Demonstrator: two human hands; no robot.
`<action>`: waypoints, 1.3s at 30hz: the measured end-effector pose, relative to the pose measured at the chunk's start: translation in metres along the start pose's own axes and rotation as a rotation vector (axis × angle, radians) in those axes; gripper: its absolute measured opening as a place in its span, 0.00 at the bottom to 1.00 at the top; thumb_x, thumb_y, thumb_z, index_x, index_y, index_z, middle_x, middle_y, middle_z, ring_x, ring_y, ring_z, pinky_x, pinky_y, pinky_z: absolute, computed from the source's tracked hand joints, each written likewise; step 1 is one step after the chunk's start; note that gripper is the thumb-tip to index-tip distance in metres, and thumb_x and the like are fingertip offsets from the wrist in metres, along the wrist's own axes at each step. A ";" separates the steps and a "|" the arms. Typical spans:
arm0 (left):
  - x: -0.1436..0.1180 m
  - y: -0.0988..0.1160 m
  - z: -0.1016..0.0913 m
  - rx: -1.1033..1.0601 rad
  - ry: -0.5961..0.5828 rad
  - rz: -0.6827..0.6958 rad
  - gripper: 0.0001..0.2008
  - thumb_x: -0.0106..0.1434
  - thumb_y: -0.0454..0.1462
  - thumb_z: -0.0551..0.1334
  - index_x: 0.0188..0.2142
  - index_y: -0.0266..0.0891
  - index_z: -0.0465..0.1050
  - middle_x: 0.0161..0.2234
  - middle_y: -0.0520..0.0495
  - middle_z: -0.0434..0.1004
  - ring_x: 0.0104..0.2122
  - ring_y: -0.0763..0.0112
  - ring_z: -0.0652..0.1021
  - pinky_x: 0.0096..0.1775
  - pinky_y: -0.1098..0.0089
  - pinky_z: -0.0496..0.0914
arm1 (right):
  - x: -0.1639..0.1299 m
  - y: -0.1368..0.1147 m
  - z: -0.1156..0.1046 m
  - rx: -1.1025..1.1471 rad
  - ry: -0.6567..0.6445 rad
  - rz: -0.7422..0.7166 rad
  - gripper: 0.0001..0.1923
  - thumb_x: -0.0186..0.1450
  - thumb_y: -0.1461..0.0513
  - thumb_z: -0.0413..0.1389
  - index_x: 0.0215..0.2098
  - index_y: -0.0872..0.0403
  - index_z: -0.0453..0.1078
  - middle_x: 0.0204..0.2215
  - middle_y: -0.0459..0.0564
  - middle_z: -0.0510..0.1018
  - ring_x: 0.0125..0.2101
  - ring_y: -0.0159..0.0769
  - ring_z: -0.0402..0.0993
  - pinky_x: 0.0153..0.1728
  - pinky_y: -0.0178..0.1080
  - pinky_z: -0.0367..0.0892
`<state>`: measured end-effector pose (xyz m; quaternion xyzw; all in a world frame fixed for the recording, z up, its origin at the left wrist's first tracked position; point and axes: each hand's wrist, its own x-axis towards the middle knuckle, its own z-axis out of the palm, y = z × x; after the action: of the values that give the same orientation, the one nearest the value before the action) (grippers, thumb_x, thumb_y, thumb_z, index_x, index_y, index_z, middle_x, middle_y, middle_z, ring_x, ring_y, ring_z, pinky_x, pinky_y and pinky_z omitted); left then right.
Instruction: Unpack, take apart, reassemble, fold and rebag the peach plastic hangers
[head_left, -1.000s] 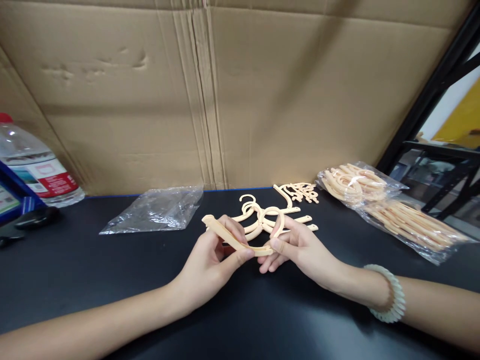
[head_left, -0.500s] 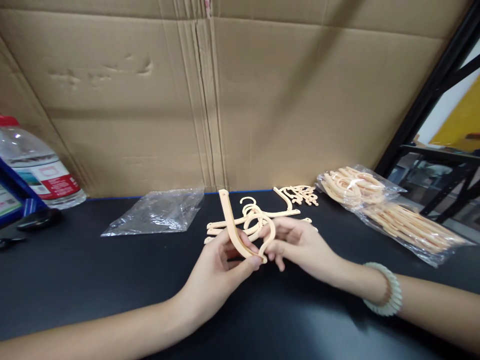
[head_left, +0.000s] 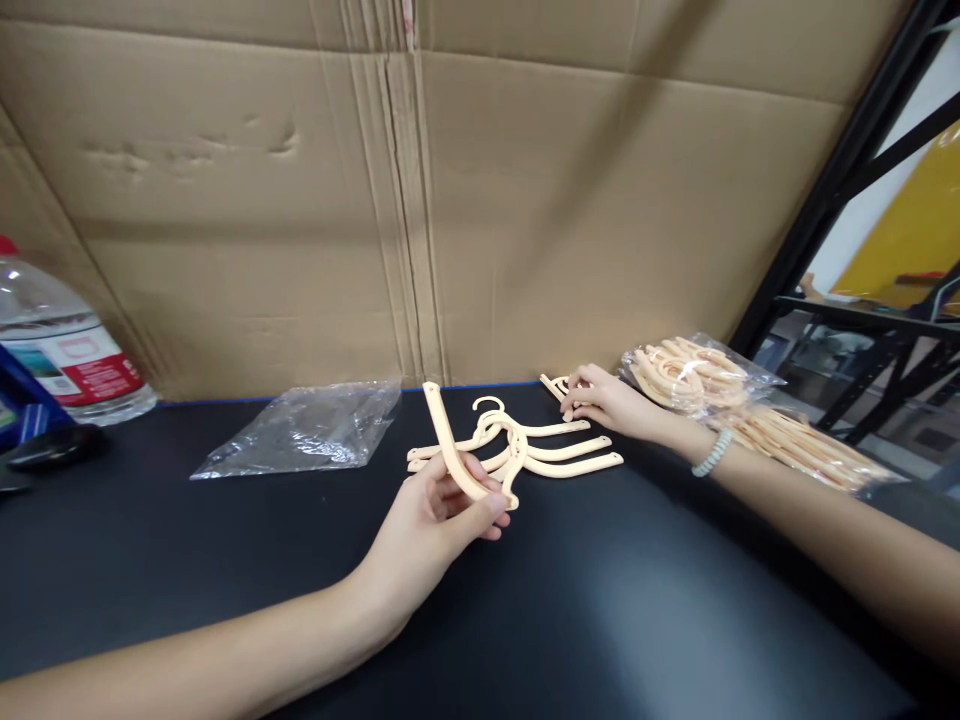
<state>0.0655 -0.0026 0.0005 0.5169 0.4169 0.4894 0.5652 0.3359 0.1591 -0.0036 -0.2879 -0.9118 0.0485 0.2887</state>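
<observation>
Left hand (head_left: 433, 518) pinches an arm (head_left: 442, 432) and hook (head_left: 518, 464); right hand (head_left: 609, 402) reaches into parts (head_left: 559, 384), grip unclear; picking one likely needs fingertip care.

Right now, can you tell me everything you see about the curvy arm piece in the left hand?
The curvy arm piece is pale cream, smooth and looks like plastic. It's long and narrow, with a hole near its upper end. It tilts, that end leaning left, above the black table. The left hand grips it near its lower end. There it meets a curved hook; I can't tell if they're locked together.
</observation>
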 end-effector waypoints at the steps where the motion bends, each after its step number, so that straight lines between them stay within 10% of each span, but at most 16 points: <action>1: 0.000 0.000 0.000 -0.014 0.005 0.001 0.14 0.55 0.36 0.70 0.35 0.38 0.66 0.29 0.52 0.77 0.29 0.73 0.77 0.33 0.72 0.72 | 0.000 -0.004 0.000 0.020 0.033 0.015 0.07 0.65 0.64 0.53 0.33 0.52 0.74 0.35 0.51 0.69 0.38 0.39 0.67 0.40 0.42 0.64; 9: 0.001 -0.002 -0.001 -0.083 0.021 0.031 0.15 0.54 0.34 0.71 0.35 0.39 0.65 0.29 0.53 0.76 0.30 0.75 0.76 0.37 0.71 0.72 | -0.002 -0.079 -0.004 0.552 0.390 0.278 0.09 0.71 0.56 0.48 0.46 0.49 0.62 0.17 0.37 0.63 0.19 0.30 0.60 0.25 0.35 0.58; 17: 0.001 -0.004 -0.003 -0.061 -0.019 0.074 0.14 0.56 0.36 0.70 0.35 0.39 0.65 0.32 0.51 0.77 0.35 0.71 0.76 0.41 0.68 0.71 | -0.011 -0.143 0.014 1.433 0.244 0.582 0.07 0.64 0.59 0.56 0.39 0.54 0.71 0.35 0.51 0.79 0.32 0.33 0.71 0.29 0.35 0.63; 26: 0.001 -0.003 -0.002 -0.036 -0.043 0.076 0.13 0.55 0.35 0.70 0.35 0.40 0.66 0.33 0.51 0.77 0.34 0.70 0.77 0.42 0.66 0.71 | -0.018 -0.148 0.035 1.438 0.162 0.587 0.21 0.57 0.63 0.66 0.46 0.50 0.64 0.34 0.47 0.80 0.33 0.31 0.72 0.36 0.36 0.65; 39: 0.002 -0.008 -0.004 -0.052 -0.168 0.116 0.11 0.58 0.32 0.68 0.34 0.40 0.66 0.32 0.55 0.75 0.34 0.75 0.75 0.41 0.71 0.70 | -0.017 -0.157 0.038 1.214 0.092 0.477 0.09 0.57 0.63 0.64 0.37 0.53 0.73 0.36 0.47 0.80 0.38 0.36 0.78 0.46 0.43 0.71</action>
<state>0.0628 -0.0001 -0.0082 0.5647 0.3246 0.4868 0.5821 0.2484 0.0222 -0.0036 -0.2697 -0.6202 0.6051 0.4200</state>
